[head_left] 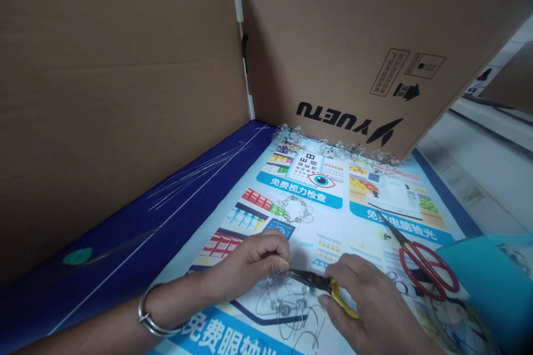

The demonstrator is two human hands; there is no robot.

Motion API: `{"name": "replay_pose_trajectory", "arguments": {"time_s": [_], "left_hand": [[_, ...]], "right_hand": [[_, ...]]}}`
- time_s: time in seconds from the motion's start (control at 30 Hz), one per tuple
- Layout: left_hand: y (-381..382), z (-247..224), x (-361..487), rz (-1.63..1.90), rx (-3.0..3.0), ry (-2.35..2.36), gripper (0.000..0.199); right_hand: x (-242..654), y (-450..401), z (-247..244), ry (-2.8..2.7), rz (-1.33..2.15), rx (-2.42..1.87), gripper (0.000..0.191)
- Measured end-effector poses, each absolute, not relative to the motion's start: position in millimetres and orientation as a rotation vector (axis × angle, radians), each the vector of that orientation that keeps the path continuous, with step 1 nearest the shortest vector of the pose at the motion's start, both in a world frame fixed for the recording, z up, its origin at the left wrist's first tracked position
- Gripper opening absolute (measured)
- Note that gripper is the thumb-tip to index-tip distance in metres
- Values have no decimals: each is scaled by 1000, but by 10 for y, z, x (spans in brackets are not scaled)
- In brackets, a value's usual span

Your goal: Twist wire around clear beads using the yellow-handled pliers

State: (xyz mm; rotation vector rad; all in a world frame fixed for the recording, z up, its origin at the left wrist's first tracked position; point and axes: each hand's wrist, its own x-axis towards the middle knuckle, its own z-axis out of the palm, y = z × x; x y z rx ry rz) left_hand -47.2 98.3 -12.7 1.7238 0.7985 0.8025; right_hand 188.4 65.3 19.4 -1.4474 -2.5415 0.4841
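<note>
My right hand (pixel 366 294) grips a pair of pliers with yellow handles (pixel 345 304), their dark jaws pointing left. The jaw tips meet the fingertips of my left hand (pixel 262 255), which is pinched around part of a thin wire piece with clear beads (pixel 285 306). Loops of that wire hang below my fingers over the printed sheet. Exactly what the jaws bite on is hidden by my fingertips. Just beyond my left hand lies a ring of wire and clear beads (pixel 296 209).
Red-handled scissors (pixel 428 269) lie on the right beside a teal sheet (pixel 474 272). Several beaded wire pieces (pixel 333 150) line the foot of the back cardboard wall (pixel 333 39). Another cardboard wall (pixel 116 66) stands left. Loose straight wires (pixel 195 169) and a green piece (pixel 77 256) rest on blue.
</note>
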Motion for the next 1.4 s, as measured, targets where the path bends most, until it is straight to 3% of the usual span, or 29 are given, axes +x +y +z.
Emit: {"name": "replay_pose_trajectory", "arguments": {"time_s": [1.4], "left_hand": [[1004, -186, -474, 774, 1592, 807, 14]], "right_hand": [[1820, 621, 207, -2509, 309, -1382, 17]]}}
